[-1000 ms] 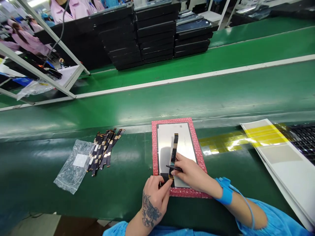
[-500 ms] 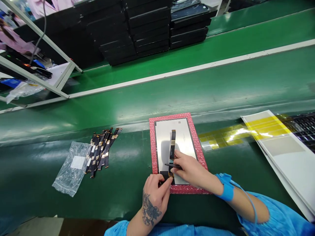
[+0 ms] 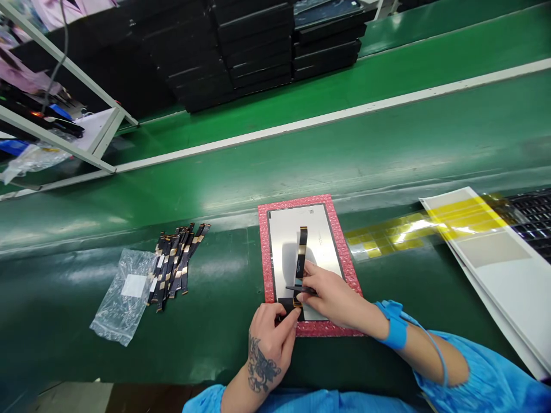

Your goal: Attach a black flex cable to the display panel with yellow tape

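A display panel [image 3: 318, 246] with a silvery back lies on pink bubble wrap [image 3: 266, 252]. A black flex cable [image 3: 301, 252] stretches lengthwise over it, down to the black strip [image 3: 285, 304] along the panel's near edge. My left hand [image 3: 271, 335] has its thumb and index finger closed at that strip, by the cable's near end; the other fingertips are partly hidden. In my right hand [image 3: 329, 292] is a pair of black tweezers [image 3: 297, 288], pointing left across the cable. My right fingers also touch the cable's lower half.
Left of the panel lie a pile of flex cables [image 3: 176, 261] and a clear plastic bag [image 3: 124, 298]. To the right are yellow tape sheets [image 3: 387, 236] and white sheets [image 3: 495, 264]. Black trays [image 3: 258, 51] are stacked behind. A blue wrist strap [image 3: 396, 326] trails a cord.
The view has shifted slightly. My right hand and the tweezers have hardly moved over the flex cable, and my left hand stays at the black strip.
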`<action>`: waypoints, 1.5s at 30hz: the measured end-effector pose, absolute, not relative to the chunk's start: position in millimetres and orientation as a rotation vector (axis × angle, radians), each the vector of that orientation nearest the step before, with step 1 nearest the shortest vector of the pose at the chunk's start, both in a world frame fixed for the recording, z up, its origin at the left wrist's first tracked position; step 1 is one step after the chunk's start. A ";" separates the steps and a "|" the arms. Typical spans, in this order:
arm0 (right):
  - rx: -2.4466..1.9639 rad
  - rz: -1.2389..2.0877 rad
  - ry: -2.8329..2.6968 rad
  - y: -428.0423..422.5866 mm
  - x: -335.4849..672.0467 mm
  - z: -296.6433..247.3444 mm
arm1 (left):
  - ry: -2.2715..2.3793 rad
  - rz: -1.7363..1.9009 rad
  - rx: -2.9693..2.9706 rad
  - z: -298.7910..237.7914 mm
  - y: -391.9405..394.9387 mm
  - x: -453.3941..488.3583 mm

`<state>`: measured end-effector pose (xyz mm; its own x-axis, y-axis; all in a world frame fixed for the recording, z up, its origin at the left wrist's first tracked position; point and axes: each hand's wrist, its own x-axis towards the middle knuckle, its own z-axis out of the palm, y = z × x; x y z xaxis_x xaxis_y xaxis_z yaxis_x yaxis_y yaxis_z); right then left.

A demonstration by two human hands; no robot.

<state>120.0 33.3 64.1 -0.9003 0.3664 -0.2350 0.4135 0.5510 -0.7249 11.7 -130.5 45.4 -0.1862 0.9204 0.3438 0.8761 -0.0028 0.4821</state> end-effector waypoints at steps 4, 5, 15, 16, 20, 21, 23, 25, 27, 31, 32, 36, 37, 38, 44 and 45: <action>0.678 -1.309 2.673 34.0 118.9 66.1 | 2.166 0.933 1.957 46.3 -130.5 11.5; 0.676 -1.291 2.670 34.3 118.5 66.8 | 2.164 0.929 1.956 46.4 -130.5 11.6; 0.641 -1.151 2.668 36.9 114.6 73.4 | 2.173 0.936 1.955 45.8 -130.0 11.7; 0.633 -1.153 2.670 36.8 114.7 73.4 | 2.172 0.936 1.957 45.8 -129.9 11.6; 0.641 -1.140 2.667 35.4 115.8 72.3 | 2.157 0.941 1.968 46.1 -129.5 11.3; 0.642 -1.135 2.664 35.0 116.1 72.0 | 2.157 0.941 1.969 46.2 -129.4 11.2; 0.631 -1.136 2.654 34.4 116.5 71.7 | 2.163 0.941 1.973 46.2 -129.7 11.3; 0.609 -1.160 2.647 34.4 116.4 71.7 | 2.166 0.929 1.985 46.1 -130.7 11.5; 0.597 -1.189 2.644 34.6 115.9 72.0 | 2.174 0.896 2.014 45.9 -132.7 11.8; 0.621 -1.151 2.626 34.7 115.2 71.9 | 2.238 0.818 2.103 45.0 -137.5 12.8; 0.621 -1.140 2.625 34.5 115.3 71.8 | 2.259 0.799 2.119 44.7 -138.4 13.0; 0.605 -1.170 2.643 34.0 116.2 71.6 | 2.329 0.697 2.150 44.6 -139.6 13.6; 0.609 -1.170 2.650 34.1 116.4 71.7 | 2.345 0.669 2.151 44.8 -139.3 13.8; 0.615 -1.162 2.657 34.2 116.5 71.7 | 2.359 0.649 2.150 45.2 -138.9 14.0; 0.626 -1.148 2.679 31.2 116.1 71.9 | 2.343 0.688 2.082 48.3 -134.0 15.6; 0.654 -1.145 2.696 30.3 116.4 72.3 | 2.335 0.694 2.059 48.5 -133.5 15.9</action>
